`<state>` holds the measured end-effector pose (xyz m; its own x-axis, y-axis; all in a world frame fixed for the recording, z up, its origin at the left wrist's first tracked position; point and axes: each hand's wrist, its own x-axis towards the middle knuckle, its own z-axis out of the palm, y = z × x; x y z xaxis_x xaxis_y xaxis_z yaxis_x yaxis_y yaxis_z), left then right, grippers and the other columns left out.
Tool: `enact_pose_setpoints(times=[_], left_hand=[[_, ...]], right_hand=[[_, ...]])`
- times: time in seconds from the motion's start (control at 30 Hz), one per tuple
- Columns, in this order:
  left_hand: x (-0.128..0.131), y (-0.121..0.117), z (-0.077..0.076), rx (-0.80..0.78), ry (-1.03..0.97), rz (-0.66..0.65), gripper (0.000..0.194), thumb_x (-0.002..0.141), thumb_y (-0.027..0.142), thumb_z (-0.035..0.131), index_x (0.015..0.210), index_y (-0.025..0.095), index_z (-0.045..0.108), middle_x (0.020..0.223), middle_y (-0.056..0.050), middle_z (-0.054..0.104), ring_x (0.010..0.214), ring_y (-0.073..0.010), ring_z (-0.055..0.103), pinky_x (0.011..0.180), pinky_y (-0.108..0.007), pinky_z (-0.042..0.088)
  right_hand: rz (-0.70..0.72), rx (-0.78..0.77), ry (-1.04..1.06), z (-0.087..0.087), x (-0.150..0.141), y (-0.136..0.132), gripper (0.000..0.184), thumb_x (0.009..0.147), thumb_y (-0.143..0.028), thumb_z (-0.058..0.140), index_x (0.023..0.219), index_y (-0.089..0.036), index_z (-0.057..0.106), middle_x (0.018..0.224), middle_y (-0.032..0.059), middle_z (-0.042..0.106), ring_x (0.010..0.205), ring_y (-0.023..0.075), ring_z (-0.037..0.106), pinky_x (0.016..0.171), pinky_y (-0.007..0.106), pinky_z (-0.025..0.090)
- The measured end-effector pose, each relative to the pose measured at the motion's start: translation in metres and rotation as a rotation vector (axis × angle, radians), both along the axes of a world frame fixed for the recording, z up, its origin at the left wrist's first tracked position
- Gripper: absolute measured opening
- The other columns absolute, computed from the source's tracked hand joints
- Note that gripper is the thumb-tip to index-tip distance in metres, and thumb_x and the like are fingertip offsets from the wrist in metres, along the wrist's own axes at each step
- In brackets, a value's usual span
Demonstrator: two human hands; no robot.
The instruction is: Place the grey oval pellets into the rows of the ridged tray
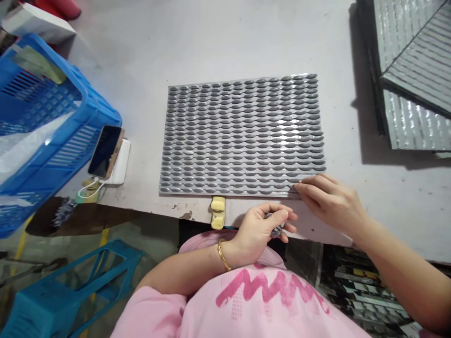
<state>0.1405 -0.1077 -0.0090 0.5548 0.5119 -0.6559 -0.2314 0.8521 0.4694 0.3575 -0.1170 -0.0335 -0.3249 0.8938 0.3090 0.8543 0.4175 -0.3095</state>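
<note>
A rectangular panel (pixel 243 136) covered in rows of glossy grey, leaf-shaped pieces lies flat on the table. Near its lower right corner, my right hand (pixel 329 197) has thumb and forefinger pinched together on a small grey leaf-shaped piece, mostly hidden by the fingertips. Closer to my body, just past the table's front edge, my left hand (pixel 262 227) is curled around several loose grey pieces (pixel 277 229). A gold bangle circles the left wrist. Just below the panel, a yellow clamp-like block (pixel 218 212) sits on the table edge.
A stack of similar striped panels (pixel 407 117) stands at the right. On the left are a blue plastic basket (pixel 75 126), a phone (pixel 105 151) with a white cable, and a white power bank (pixel 121 164). Below stands a blue stool (pixel 52 300). The table (pixel 218 42) ends in front of me.
</note>
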Motion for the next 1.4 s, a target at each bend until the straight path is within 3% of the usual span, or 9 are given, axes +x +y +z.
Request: enact_pose_setpoints(times=[0.2,0.33,0.43,0.6,0.7,0.87,1.07,1.2,1.4], left_hand=[[0.001,-0.002,-0.005,-0.047,0.003,0.011,0.040,0.079,0.048,0.076,0.094,0.012,0.068,0.066,0.002,0.053,0.053,-0.0063,0.048,0.046,-0.019,0.037],[0.001,-0.004,-0.005,-0.027,0.018,0.042,0.039,0.079,0.048,0.076,0.094,0.019,0.056,0.065,0.004,0.055,0.054,-0.0077,0.048,0.044,-0.018,0.037],[0.001,-0.005,-0.004,0.006,0.025,0.039,0.042,0.078,0.048,0.078,0.085,0.020,0.048,0.064,0.004,0.056,0.053,-0.0080,0.049,0.043,-0.018,0.037],[0.000,-0.004,-0.004,0.020,0.021,0.072,0.034,0.083,0.046,0.072,0.088,0.016,0.057,0.072,0.000,0.059,0.057,-0.0076,0.053,0.048,-0.019,0.041],[-0.002,-0.002,-0.006,0.015,0.029,0.064,0.029,0.082,0.036,0.073,0.097,0.013,0.063,0.080,-0.003,0.063,0.064,-0.0086,0.057,0.053,-0.019,0.044],[-0.004,0.000,-0.008,-0.002,0.039,0.011,0.029,0.082,0.033,0.072,0.099,0.013,0.061,0.071,0.000,0.062,0.055,-0.0075,0.055,0.050,-0.019,0.041],[-0.007,0.001,-0.001,-0.133,0.067,0.059,0.025,0.076,0.016,0.061,0.099,0.016,0.053,0.087,-0.005,0.068,0.065,-0.0157,0.068,0.050,-0.022,0.048],[-0.009,-0.001,-0.003,-0.173,0.066,0.042,0.025,0.073,0.014,0.059,0.097,0.017,0.053,0.088,-0.006,0.068,0.066,-0.0167,0.070,0.051,-0.023,0.049],[-0.007,0.000,-0.003,-0.162,0.042,0.051,0.020,0.082,0.022,0.063,0.100,0.017,0.055,0.091,-0.007,0.069,0.068,-0.0174,0.071,0.053,-0.023,0.051]], right_hand=[[-0.022,-0.280,0.517,0.015,-0.017,-0.019,0.030,0.090,-0.012,0.063,0.117,-0.026,0.065,0.101,0.0054,0.068,0.086,0.0171,0.063,0.067,0.029,0.051],[0.007,-0.422,0.679,0.017,-0.031,-0.030,0.033,0.091,-0.014,0.064,0.120,-0.028,0.064,0.098,0.0041,0.068,0.080,0.0150,0.060,0.060,0.027,0.048],[0.011,-0.479,0.781,0.013,-0.039,-0.033,0.025,0.092,-0.013,0.062,0.112,-0.028,0.067,0.097,0.0033,0.068,0.084,0.0154,0.062,0.065,0.028,0.050],[-0.082,-0.490,0.897,0.004,-0.042,-0.037,0.020,0.092,-0.012,0.061,0.104,-0.028,0.067,0.095,0.0022,0.069,0.089,0.0170,0.065,0.073,0.030,0.053],[-0.136,-0.436,0.848,0.003,-0.041,-0.038,0.021,0.091,-0.012,0.062,0.105,-0.027,0.066,0.095,0.0026,0.068,0.090,0.0177,0.065,0.072,0.029,0.054],[0.024,-0.206,0.564,0.006,-0.039,-0.033,0.033,0.089,-0.003,0.058,0.113,-0.024,0.065,0.102,0.0065,0.068,0.093,0.0184,0.066,0.078,0.031,0.055],[0.005,-0.012,0.341,-0.008,-0.034,-0.018,0.034,0.089,-0.004,0.058,0.117,-0.023,0.064,0.101,0.0087,0.070,0.089,0.0200,0.067,0.076,0.033,0.055],[0.049,0.009,0.162,-0.015,-0.031,-0.011,0.032,0.090,-0.012,0.058,0.120,-0.023,0.064,0.104,0.0086,0.071,0.087,0.0216,0.065,0.075,0.036,0.055],[0.084,0.030,-0.018,-0.007,-0.030,-0.007,0.029,0.091,-0.010,0.055,0.116,-0.021,0.065,0.100,0.0095,0.069,0.088,0.0219,0.061,0.074,0.036,0.053]])
